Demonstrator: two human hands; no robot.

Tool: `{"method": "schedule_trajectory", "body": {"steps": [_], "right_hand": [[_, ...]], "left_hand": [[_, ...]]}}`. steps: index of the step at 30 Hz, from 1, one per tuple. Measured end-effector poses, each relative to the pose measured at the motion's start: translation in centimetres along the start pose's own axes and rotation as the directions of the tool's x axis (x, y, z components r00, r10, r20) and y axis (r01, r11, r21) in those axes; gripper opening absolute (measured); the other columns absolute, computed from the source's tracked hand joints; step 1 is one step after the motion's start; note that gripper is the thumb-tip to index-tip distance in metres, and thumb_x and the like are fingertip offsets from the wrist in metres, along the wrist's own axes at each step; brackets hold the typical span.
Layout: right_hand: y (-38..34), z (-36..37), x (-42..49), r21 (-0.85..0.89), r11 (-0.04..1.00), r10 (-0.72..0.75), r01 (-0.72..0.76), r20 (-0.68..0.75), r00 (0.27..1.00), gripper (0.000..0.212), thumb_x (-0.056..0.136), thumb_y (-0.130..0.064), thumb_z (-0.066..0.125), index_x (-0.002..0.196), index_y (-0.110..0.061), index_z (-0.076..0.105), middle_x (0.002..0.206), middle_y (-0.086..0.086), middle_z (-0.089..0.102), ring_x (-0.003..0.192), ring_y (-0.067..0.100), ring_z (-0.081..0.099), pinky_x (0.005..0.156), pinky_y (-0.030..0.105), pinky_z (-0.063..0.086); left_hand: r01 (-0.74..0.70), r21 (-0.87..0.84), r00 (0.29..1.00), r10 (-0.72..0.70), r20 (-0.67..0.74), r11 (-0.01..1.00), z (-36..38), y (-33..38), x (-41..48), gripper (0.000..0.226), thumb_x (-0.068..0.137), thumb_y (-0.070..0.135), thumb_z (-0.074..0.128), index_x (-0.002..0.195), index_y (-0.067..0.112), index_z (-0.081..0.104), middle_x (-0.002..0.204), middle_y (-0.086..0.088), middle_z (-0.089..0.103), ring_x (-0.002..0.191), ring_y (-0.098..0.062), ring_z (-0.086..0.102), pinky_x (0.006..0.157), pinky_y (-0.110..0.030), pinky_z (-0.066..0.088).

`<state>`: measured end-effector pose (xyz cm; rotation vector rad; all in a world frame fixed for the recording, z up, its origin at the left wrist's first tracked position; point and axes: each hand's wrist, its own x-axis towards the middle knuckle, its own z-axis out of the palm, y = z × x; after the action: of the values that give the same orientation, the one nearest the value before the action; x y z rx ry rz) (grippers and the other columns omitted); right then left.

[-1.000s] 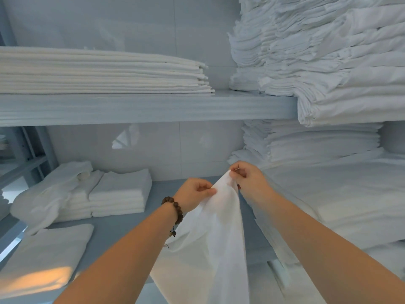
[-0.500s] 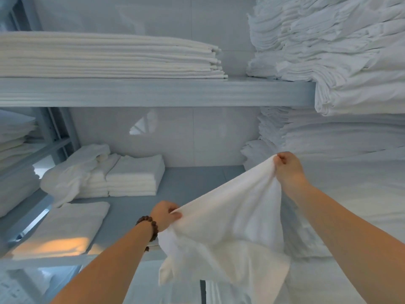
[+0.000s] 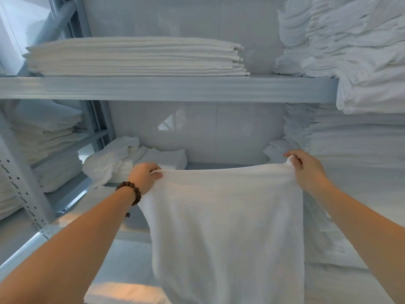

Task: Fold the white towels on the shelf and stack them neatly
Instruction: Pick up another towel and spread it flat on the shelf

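Note:
A white towel hangs spread out in front of the lower shelf. My left hand, with a dark bead bracelet on the wrist, pinches its top left corner. At the top right corner, my right hand grips the cloth. The top edge runs taut and nearly level between the two hands. The towel's lower part runs out of the bottom of the frame. A small stack of folded towels sits at the back left of the lower shelf, beside a rumpled towel.
The upper shelf carries a flat stack of folded linen and a tall untidy pile on the right. More white piles fill the lower right. A perforated metal upright and a side rack with linen stand at left.
My hands have moved apart and level, stretching the towel's top edge out flat. It hung bunched between them before. The view has shifted right and down a little.

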<state>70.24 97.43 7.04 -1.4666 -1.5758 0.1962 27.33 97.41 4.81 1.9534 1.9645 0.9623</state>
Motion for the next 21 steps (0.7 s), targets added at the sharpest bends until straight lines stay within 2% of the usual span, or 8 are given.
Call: {"method": "schedule_trajectory", "body": {"steps": [5,9,13,16,19,21], "right_hand": [[-0.6,-3.1,-0.6,-0.096,0.995,0.022,-0.023,-0.006,1.0,0.015,0.087,0.0,0.058,0.101,0.0,0.065,0.082,0.012,0.055,0.081,0.027,0.051,0.068,0.025,0.03],[-1.2,-5.2,-0.7,-0.316,0.949,0.008,0.006,0.042,0.999,0.012,0.088,0.0,0.057,0.098,0.005,0.063,0.097,0.024,0.06,0.093,0.035,0.056,0.071,0.032,0.033],[-2.0,-5.8,-2.1,-0.426,0.897,0.083,-0.118,-0.1,0.992,0.008,0.093,-0.009,0.051,0.095,-0.005,0.057,0.098,0.022,0.059,0.093,0.038,0.055,0.068,0.033,0.033],[-2.7,-5.3,-2.8,-0.377,0.906,0.131,-0.193,-0.184,0.974,0.008,0.092,-0.007,0.05,0.098,-0.003,0.055,0.099,0.025,0.06,0.095,0.04,0.056,0.07,0.037,0.038],[-3.5,-4.9,-3.3,-0.159,0.941,0.261,-0.299,-0.22,0.94,0.014,0.085,0.002,0.055,0.095,-0.007,0.053,0.094,0.024,0.065,0.086,0.037,0.063,0.073,0.042,0.051],[-4.1,-4.7,-3.8,-0.006,0.942,0.326,-0.337,-0.231,0.916,0.014,0.085,0.002,0.055,0.088,-0.01,0.05,0.092,0.023,0.064,0.08,0.036,0.066,0.07,0.045,0.055]], "left_hand": [[-0.051,0.124,0.995,0.06,-0.077,0.991,-2.1,0.9,-0.6,0.016,0.088,0.029,0.064,0.083,0.014,0.067,0.078,-0.004,0.063,0.076,-0.024,0.055,0.064,-0.03,0.037],[-0.108,0.211,0.991,0.121,-0.049,0.971,-3.3,2.0,0.0,0.018,0.091,0.028,0.059,0.085,0.013,0.067,0.083,-0.006,0.063,0.08,-0.026,0.056,0.066,-0.033,0.041],[-0.082,0.247,0.991,0.106,-0.085,0.965,-4.7,2.0,0.3,0.018,0.091,0.026,0.057,0.093,0.011,0.068,0.092,-0.01,0.066,0.085,-0.028,0.057,0.073,-0.034,0.045],[-0.052,0.246,0.99,0.083,-0.117,0.968,-5.9,1.5,0.0,0.019,0.091,0.027,0.058,0.097,0.015,0.07,0.097,-0.008,0.067,0.091,-0.028,0.059,0.074,-0.034,0.046],[0.004,0.12,0.988,0.015,-0.153,0.993,-7.1,0.4,-0.1,0.016,0.09,0.026,0.061,0.098,0.016,0.071,0.098,-0.006,0.067,0.087,-0.026,0.058,0.074,-0.033,0.045],[0.025,0.051,0.984,-0.016,-0.176,0.998,-7.7,-0.3,-0.3,0.016,0.09,0.025,0.061,0.098,0.015,0.072,0.098,-0.006,0.068,0.084,-0.023,0.056,0.075,-0.032,0.045]]}}
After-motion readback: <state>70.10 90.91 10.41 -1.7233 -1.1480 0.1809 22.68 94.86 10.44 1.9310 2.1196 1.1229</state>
